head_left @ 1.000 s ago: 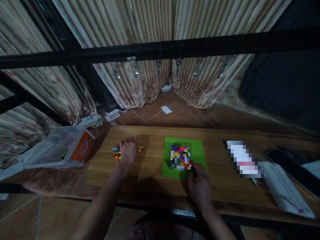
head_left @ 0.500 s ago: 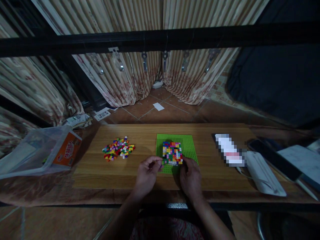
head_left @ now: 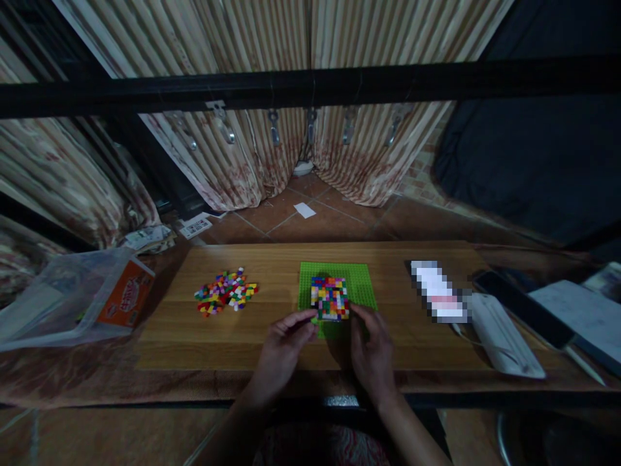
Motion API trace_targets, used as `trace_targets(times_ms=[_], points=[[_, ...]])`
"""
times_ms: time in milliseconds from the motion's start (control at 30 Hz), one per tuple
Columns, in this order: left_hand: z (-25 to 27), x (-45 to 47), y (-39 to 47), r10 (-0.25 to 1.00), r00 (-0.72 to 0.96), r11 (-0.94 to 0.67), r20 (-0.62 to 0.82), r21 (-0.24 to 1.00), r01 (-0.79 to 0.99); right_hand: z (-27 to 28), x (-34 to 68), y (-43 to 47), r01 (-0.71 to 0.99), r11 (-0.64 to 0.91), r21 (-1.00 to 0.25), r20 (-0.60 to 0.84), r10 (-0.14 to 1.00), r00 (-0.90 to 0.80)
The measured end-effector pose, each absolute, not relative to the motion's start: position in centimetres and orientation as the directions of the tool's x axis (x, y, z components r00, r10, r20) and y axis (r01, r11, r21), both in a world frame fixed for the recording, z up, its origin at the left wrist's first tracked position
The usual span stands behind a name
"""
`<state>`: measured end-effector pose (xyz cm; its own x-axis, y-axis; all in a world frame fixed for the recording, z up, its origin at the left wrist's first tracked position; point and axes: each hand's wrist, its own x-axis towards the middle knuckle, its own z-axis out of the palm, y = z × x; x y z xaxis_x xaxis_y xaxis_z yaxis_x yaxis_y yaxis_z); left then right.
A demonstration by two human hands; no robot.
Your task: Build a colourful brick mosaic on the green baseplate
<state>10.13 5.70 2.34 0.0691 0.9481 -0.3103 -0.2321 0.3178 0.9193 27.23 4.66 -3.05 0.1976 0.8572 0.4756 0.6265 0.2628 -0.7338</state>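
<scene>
A many-coloured block of toy building bricks (head_left: 330,296) stands on a green studded baseplate (head_left: 359,277). My left hand (head_left: 284,343) is at the block's near left corner, thumb and forefinger pinched on a small green brick (head_left: 314,320). That brick is mostly covered by the fingertips. On the other side, my right hand (head_left: 372,340) has its fingers partly stretched, with the fingertips at the block's right side. I see nothing held in it. A pile of loose coloured bricks (head_left: 227,289) lies to the left on the wooden board (head_left: 276,252).
A clear plastic bin (head_left: 63,291) with an orange label sits left of the board. To the right lie a phone with a blurred screen (head_left: 439,291), a white cabled device (head_left: 507,336) and a dark phone-like slab (head_left: 528,307). A black bar (head_left: 291,84) with hooks crosses ahead.
The view has shifted slightly, moving the scene a little left. My left fingertips stay pinched at the near left corner, where green now shows. My right fingers are a little straighter beside the block.
</scene>
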Motion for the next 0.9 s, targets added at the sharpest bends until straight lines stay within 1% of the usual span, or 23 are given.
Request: trace_targets(times_ms=[67,167,300,400,500,600,667,733,800,900], points=[[2.4,10.3,5.5,0.957,0.065,0.291,-0.284,0.944,-0.156,-1.6,27.0,3.8,0.62,0.328,-0.712,0.492,0.864,0.107],[2.8,10.8,5.1,0.967,0.113,0.235,-0.227,0.97,-0.063,0.3,26.5,2.7,0.595,0.417,-0.687,0.479,0.876,-0.061],[3.5,11.2,4.2,0.975,0.184,0.107,-0.127,0.987,0.117,1.2,26.4,2.0,0.538,0.448,-0.714,0.436,0.886,-0.159],[3.2,11.3,3.6,0.963,0.214,0.123,-0.161,0.976,0.179,0.8,26.9,1.7,0.524,0.44,-0.729,0.406,0.895,-0.186],[2.1,11.4,3.2,0.946,0.213,0.212,-0.243,0.965,0.155,0.3,27.3,1.3,0.537,0.412,-0.736,0.362,0.91,-0.201],[1.2,11.3,3.2,0.925,0.189,0.319,-0.33,0.944,0.083,-0.3,27.5,1.0,0.541,0.366,-0.757,0.329,0.929,-0.169],[0.9,11.1,3.6,0.919,0.168,0.356,-0.357,0.934,0.033,-0.7,27.5,1.1,0.532,0.312,-0.787,0.311,0.946,-0.095],[0.9,10.9,4.1,0.933,0.143,0.332,-0.33,0.943,0.01,-1.1,27.4,1.6,0.51,0.249,-0.823,0.29,0.957,0.0],[1.0,10.7,4.5,0.95,0.137,0.278,-0.279,0.96,0.025,-1.5,27.3,2.4,0.486,0.209,-0.848,0.282,0.956,0.082],[0.8,10.8,4.9,0.955,0.163,0.237,-0.246,0.969,0.073,-1.8,26.9,3.9,0.481,0.224,-0.848,0.332,0.931,0.151]])
